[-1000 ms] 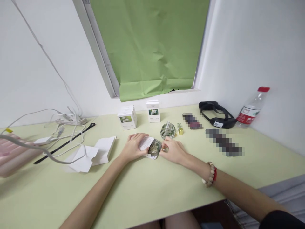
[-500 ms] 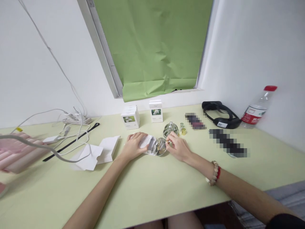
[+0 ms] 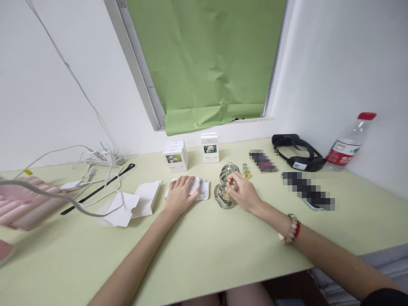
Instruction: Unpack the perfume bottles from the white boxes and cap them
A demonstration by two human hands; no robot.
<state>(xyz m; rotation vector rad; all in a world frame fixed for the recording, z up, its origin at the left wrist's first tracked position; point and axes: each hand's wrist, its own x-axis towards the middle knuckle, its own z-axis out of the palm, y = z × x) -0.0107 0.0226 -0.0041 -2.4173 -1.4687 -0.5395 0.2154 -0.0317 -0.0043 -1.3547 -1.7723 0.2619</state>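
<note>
My left hand (image 3: 181, 193) lies closed over a small white box (image 3: 195, 185), its thumb along the right side. A printed white flap or sheet shows under the fingers. Just right of the box, a round clear glass bottle (image 3: 224, 197) with speckled contents rests tilted on the table. My right hand (image 3: 244, 191) pinches at the bottle's upper right, where a small orange-red part shows between thumb and fingers. Behind it stands a second round glass bottle (image 3: 228, 171) with a knob on top. Beside that are a gold cap (image 3: 247, 174) and small clear pieces (image 3: 245, 167).
White boxes with flower pictures (image 3: 176, 156) stand near the wall. Opened white cardboard (image 3: 143, 199), tangled cables and a power strip (image 3: 105, 161) lie left. Rightward are two blurred-out flat objects, a black headset (image 3: 299, 153) and a red-capped water bottle (image 3: 346, 148).
The front glass bottle has come away from the white box and moved right with my right hand. My left hand now presses the box lower, apart from the bottle.
</note>
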